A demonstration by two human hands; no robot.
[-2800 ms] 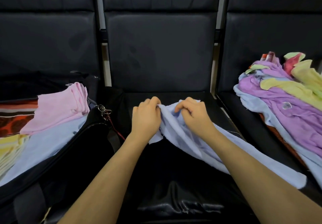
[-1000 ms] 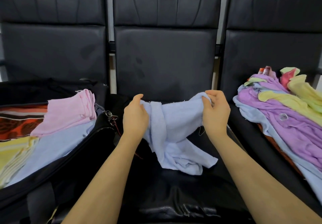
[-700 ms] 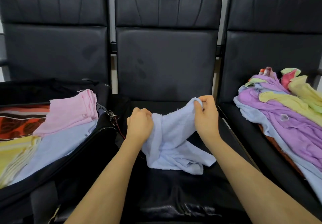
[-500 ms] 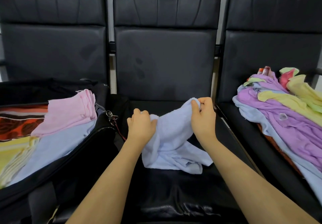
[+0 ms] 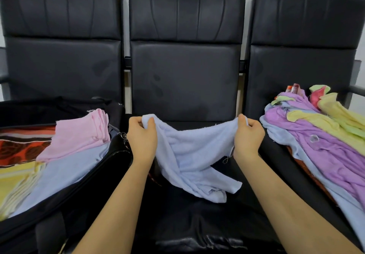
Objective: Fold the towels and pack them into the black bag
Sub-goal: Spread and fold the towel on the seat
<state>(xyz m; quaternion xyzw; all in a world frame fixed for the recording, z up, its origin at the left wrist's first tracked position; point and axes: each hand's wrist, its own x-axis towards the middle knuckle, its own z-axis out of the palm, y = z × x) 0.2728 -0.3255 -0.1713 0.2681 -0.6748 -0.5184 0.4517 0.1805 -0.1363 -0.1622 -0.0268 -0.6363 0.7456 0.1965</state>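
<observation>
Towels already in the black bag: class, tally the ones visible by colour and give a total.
Pink towel: 1
Light blue towel: 1
Yellow towel: 1
Red patterned towel: 1
Total: 4 visible in the black bag

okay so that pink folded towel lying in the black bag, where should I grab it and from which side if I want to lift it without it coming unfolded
Probably grip the pink towel at its thick stacked end, the one toward the chair back, where the layered edges show. Come from above and from the middle-seat side, thumb on top and fingers slid under, so all layers are pinched together. The black bag is open there, and the left hand is nearest, though it now holds the blue towel.
</observation>
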